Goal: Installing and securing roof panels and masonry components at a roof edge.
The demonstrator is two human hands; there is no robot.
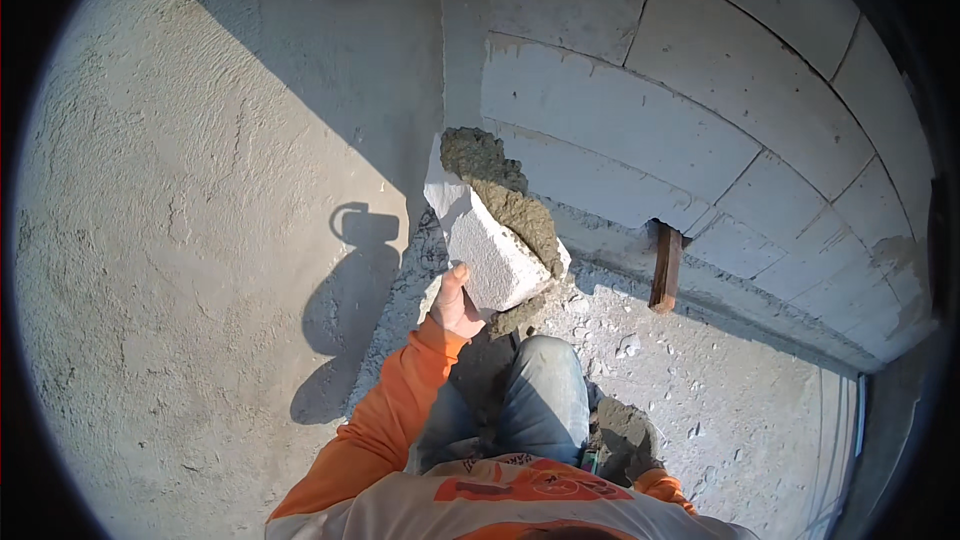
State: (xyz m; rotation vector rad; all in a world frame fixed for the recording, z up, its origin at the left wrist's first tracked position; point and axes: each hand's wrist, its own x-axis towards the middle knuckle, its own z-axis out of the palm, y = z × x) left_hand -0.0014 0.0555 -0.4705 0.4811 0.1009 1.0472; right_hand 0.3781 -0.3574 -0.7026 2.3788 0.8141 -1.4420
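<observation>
A white aerated concrete block (488,255) sits tilted in front of me, near the corner of two walls. My left hand (457,304) is closed on its near left end, with the thumb lying along the face. Thick grey wet mortar (500,185) covers the block's far upper side in an uneven strip. Of my right arm only the orange sleeve (664,487) shows at the lower edge; the hand and its fingers are hidden. Beside that sleeve is a heap of grey mortar (626,436), and what carries it cannot be made out.
A rough plastered wall (180,240) rises on the left, bearing my shadow. On the right stands a block wall (620,110), with a piece of brown wood (665,270) sticking out near its base. Rubble chips (628,345) litter the floor around my knees.
</observation>
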